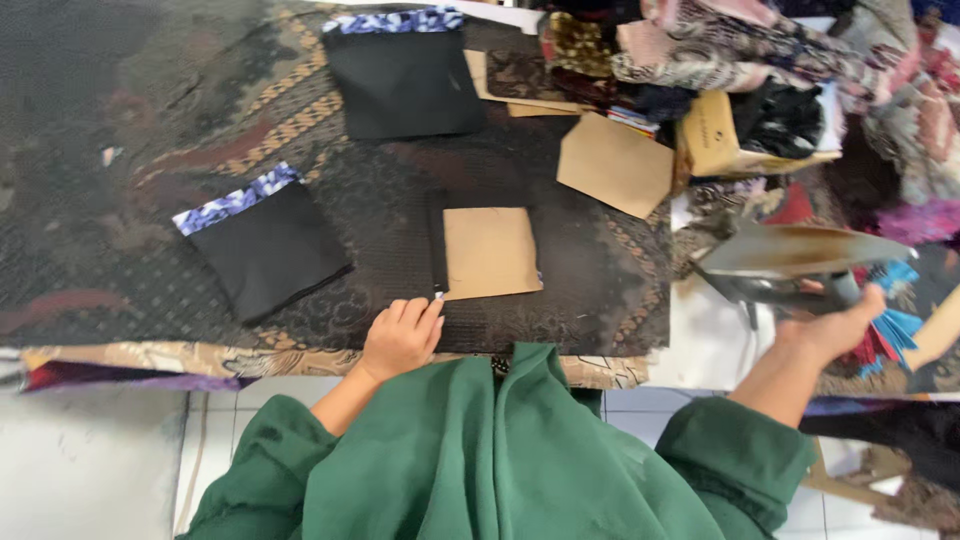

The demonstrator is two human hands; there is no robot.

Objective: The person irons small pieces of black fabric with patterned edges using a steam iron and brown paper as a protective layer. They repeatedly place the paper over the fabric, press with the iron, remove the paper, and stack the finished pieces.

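A tan cardboard rectangle (489,251) lies on a black fabric piece in the middle of the dark patterned table cover (150,120). My left hand (402,336) rests just below its near left corner, fingers curled and touching the black fabric's edge. My right hand (833,325) grips the handle of a clothes iron (795,262), held tilted above the table's right end with its metal soleplate showing. Two black pieces with blue patterned bands lie apart: one (265,243) at the left, another (403,78) at the far middle.
A second tan cardboard piece (615,163) lies to the far right of the first. Stacked patterned fabrics (700,50) and a small cardboard box (712,135) crowd the far right corner. White tiled floor (90,460) shows below the table edge. My green garment fills the near view.
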